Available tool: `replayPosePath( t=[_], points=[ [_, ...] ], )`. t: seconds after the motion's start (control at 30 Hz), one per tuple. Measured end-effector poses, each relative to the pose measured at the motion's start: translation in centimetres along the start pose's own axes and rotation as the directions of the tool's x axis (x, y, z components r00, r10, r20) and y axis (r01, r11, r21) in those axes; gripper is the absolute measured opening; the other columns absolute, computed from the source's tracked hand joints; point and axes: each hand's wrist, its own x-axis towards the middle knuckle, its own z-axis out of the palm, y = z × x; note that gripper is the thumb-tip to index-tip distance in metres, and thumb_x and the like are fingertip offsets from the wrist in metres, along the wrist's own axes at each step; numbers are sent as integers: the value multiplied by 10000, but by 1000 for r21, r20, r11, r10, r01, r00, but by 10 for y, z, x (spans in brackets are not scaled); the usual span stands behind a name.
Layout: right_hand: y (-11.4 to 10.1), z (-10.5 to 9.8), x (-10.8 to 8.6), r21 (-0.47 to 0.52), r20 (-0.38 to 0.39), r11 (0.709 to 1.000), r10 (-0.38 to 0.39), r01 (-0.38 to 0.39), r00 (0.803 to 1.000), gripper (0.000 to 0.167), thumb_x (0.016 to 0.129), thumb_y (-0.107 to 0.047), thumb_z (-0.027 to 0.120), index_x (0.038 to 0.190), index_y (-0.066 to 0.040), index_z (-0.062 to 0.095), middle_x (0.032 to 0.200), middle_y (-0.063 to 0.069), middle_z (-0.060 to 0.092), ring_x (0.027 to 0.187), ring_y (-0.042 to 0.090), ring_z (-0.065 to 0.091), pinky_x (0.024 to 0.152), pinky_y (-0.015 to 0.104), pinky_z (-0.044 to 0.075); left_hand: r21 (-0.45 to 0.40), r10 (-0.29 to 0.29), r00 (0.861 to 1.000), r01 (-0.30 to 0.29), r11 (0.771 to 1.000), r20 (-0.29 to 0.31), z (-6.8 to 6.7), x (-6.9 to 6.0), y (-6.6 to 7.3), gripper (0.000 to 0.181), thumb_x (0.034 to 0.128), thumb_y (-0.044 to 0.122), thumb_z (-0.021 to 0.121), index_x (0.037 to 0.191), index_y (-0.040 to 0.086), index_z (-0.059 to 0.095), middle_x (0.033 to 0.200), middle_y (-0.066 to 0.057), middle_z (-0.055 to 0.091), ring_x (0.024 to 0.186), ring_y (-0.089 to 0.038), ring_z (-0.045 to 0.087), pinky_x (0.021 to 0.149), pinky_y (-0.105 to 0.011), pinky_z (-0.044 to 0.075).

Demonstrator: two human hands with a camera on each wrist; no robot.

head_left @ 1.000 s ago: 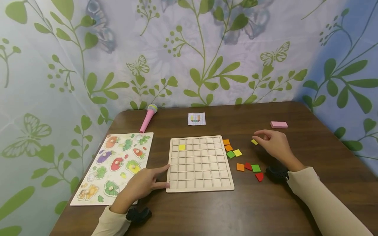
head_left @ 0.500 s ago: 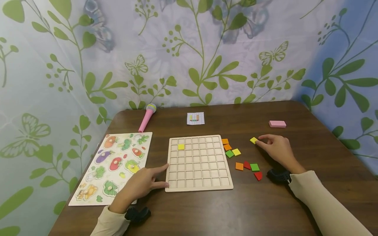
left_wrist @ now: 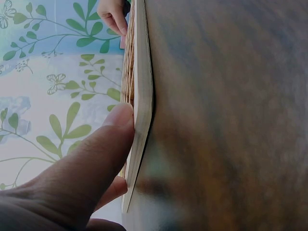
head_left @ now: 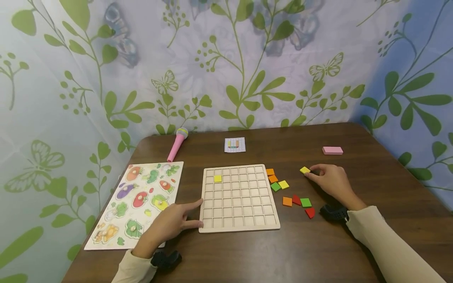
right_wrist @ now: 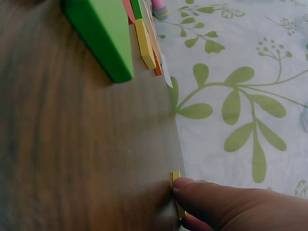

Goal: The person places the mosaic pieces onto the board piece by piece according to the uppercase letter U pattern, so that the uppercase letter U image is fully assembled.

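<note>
A wooden grid board (head_left: pixel 239 230) lies flat, with one yellow tile (head_left: pixel 217 179) in its upper left part. My left hand (head_left: pixel 170 222) touches the board's left edge with thumb and index finger spread; in the left wrist view the thumb (left_wrist: pixel 91 159) rests against the rim. Right of the board, my right hand (head_left: pixel 332 181) pinches the near right side of another yellow tile (head_left: pixel 304 170) at the table surface. In the right wrist view the thumb (right_wrist: pixel 216 197) covers part of this tile (right_wrist: pixel 176 175), and the other fingers are mostly hidden.
Several orange, green, yellow and red pieces (head_left: pixel 287 201) lie between board and right hand. A vegetable puzzle (head_left: pixel 148 200) is at the left, a pink microphone (head_left: pixel 175 147) behind it. A patterned card (head_left: pixel 234 145) and pink block (head_left: pixel 332 150) are farther back.
My right hand has shifted slightly right and its fingertips now meet the yellow tile's side, leaving more of the tile visible. The left hand stays at the board's edge.
</note>
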Motion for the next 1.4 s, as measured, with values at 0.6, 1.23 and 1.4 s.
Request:
replayPosePath(
  t=[0.6, 1.23, 1.4],
  points=[
    [-4, 1, -2, -1, 3, 1000, 17, -17, 1000, 373, 926, -335, 767, 1078, 6, 762, 560, -27, 467, 494, 175, 399, 480, 308, 294, 15, 10, 1000, -10, 1000, -5, 0, 0, 0, 723, 852, 545, 771, 1490, 275, 564, 557, 96, 353, 492, -55, 285, 471, -255, 296],
    [-4, 3, -3, -6, -23, 1000, -11, 10, 1000, 267, 927, -220, 748, 1067, 8, 766, 536, -36, 430, 470, 170, 373, 470, 301, 274, 7, 14, 1000, -14, 1000, -6, 1, 1, -2, 732, 851, 551, 767, 1497, 281, 554, 559, 98, 354, 491, -54, 285, 474, -256, 298],
    [-4, 3, -2, -1, -33, 1000, -17, 17, 999, 260, 932, -221, 739, 1067, 0, 768, 535, -39, 432, 468, 170, 378, 470, 302, 275, 6, 8, 1000, -8, 1000, -6, 1, 1, -2, 732, 851, 554, 765, 1497, 283, 554, 559, 98, 347, 492, -55, 281, 473, -256, 295]
  ],
)
